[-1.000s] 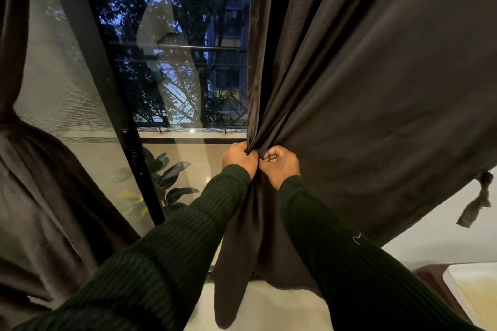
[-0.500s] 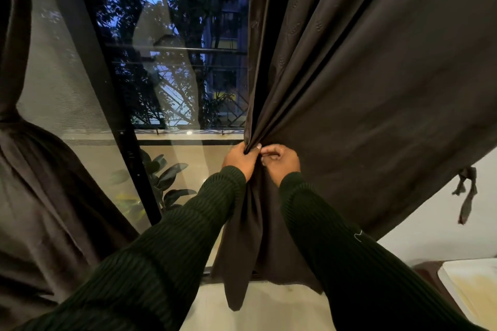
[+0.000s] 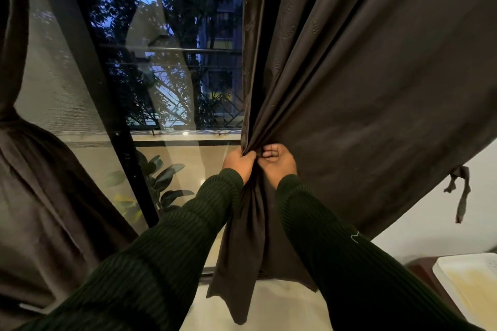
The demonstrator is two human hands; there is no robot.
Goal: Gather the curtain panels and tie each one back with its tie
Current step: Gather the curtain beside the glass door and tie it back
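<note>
The largest thing in view is the dark brown fabric curtain panel on the right (image 3: 363, 83), which hangs from above and fans down across the right half of the view, its folds all drawn inward to a single gathered point near the middle, just above the window's lower rail. Below that point the bunched cloth drops in a narrow tail between the two forearms. On the left, a second dark brown curtain panel (image 3: 45, 191) is cinched in at a narrow waist near the left edge and flares out again below it. Between the panels stands the black-framed glass window (image 3: 88, 67), showing dusk sky, trees and a railing outside, with a green broad-leaved plant (image 3: 164, 183) behind the lower pane. Both arms wear dark green ribbed knit sleeves (image 3: 166, 258). At the lower right corner lies a white rectangular tray-like object (image 3: 473, 282) on a dark surface. A thin dark brown fabric tie strip (image 3: 461, 193) dangles loose from the right panel's outer edge, well apart from the hands. The left hand (image 3: 238, 162) clutches the gathered folds in a closed fist, and the right hand (image 3: 279, 162), touching it, curls its fingers around the same bunch.
</note>
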